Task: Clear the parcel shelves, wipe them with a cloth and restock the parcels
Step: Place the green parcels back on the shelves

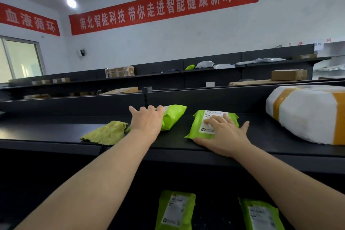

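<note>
Top shelf, dark, at chest height.
- Left hand: flat on left parcel, fingers spread and straight, no grip.
- Right hand: flat on right parcel over its label, fingers spread, thumb along the near edge. Pressing, not gripping.
- Both parcels are green and lie on the shelf, near each other but apart.
- Cloth: crumpled on the shelf just left of the left hand, touched by neither hand.
- White parcel, taped orange, lies far right on the same shelf.
- Two lower parcels lie on the shelf beneath.

Judgement: the cloth is set down and both hands are on parcels, so this is parcel handling. Restocking seems likely, but clearing cannot be ruled out.

Next move: if placing, lift the hands away. If clearing, curl the fingers under the near edges. These soft bags will sag when lifted.
</note>
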